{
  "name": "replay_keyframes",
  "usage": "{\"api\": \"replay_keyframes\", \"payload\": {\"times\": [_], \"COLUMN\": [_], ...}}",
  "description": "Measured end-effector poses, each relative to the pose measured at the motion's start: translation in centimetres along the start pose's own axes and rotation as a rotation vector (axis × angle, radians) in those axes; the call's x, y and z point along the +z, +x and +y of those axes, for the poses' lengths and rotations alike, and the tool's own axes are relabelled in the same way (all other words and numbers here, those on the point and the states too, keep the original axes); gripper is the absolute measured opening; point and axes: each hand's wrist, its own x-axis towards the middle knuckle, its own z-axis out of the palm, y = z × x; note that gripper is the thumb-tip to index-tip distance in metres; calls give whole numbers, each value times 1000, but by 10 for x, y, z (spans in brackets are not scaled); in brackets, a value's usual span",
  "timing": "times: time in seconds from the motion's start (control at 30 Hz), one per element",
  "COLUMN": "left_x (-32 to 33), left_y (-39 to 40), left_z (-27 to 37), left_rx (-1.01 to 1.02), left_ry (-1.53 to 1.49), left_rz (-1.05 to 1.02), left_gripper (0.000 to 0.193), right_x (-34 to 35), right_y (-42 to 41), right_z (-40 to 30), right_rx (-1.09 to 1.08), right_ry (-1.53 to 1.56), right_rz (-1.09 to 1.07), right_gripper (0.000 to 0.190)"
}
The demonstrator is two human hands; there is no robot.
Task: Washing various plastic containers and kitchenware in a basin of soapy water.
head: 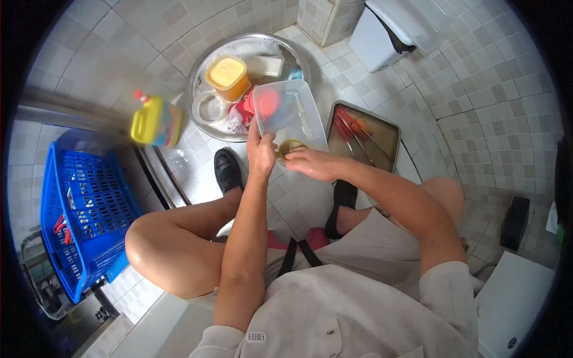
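My left hand (262,152) grips the near left edge of a clear plastic container (311,114), which is tilted over the floor and the basin's near right side. My right hand (313,163) presses a yellowish scrubbing pad (291,147) against the container's near end; part of the pad lies hidden under the fingers. Behind them is a round metal basin (193,117) with suds. It holds a yellow tub (237,90) with a sponge-like yellow top, a round clear tub (209,108), a pale rectangular block (268,66) and red items (244,112), partly hidden.
A yellow detergent jug (154,121) stands left of the basin. On the right, a metal tray (388,147) holds several red- and orange-handled tools (351,127) in murky liquid. A blue plastic basket (96,188) is at the left, and a white bin (376,42) at the back right.
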Motion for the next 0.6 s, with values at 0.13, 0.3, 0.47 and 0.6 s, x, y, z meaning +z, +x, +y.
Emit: {"api": "replay_keyframes", "payload": {"times": [0.13, 0.3, 0.47, 0.6], "left_x": [14, 12, 29, 35], "left_y": [-5, -24, -34, -42], "left_z": [5, 18, 18, 11], "left_rx": [279, -2, -144, -174], "left_ry": [87, -101, -62, -5], "left_rz": [-98, -173, -260, -236], "left_gripper": [57, 61, 67, 63], "right_x": [8, -23, -11, -32], "right_y": [24, 37, 48, 57], "right_z": [17, -1, 26, 15], "right_rx": [-142, -161, -76, 212], "right_ry": [540, 47, -26, 428], "right_rz": [-43, -183, 423, 566], "right_gripper": [40, 41, 41, 38]}}
